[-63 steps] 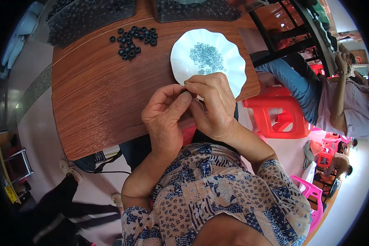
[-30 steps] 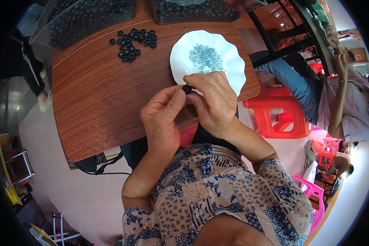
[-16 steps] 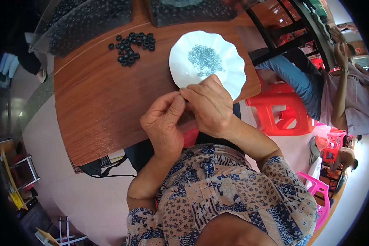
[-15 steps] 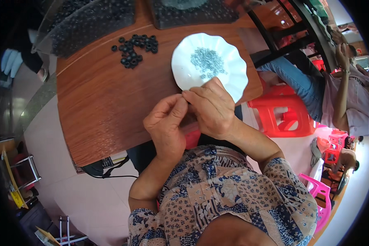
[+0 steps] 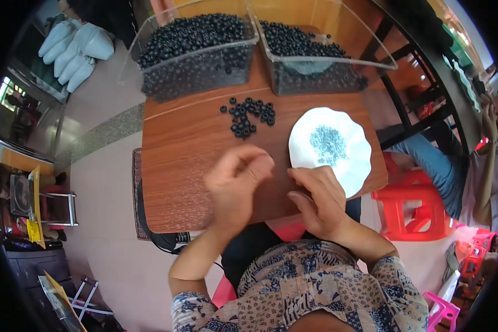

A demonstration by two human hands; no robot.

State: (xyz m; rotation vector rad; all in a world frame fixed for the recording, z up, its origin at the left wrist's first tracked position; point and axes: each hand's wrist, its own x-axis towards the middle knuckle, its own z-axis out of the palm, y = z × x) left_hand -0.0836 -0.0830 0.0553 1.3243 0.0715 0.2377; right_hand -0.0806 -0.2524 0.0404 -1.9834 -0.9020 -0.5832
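Observation:
My left hand is raised over the brown wooden table, its thumb and fingers closed in a pinch. Whatever lies between those fingertips is too small and blurred to make out. To its right, my right hand has the thumb apart from the fingers, and nothing shows in it. It hovers by the near left edge of a white scalloped plate. Tiny shiny grey-clear pieces are heaped on that plate. Beyond my left hand, several black ring-shaped pieces lie loose on the wood.
Two clear plastic bins, a left bin and a right bin, full of black rings, stand along the far edge. A bag-like clear thing lies inside the right one. Red stools and a seated person are at the right.
My hands have drawn apart from touching fingertips, and the right one has opened. The view has shifted, so more of the bins shows. Plate and loose rings appear unmoved on the table.

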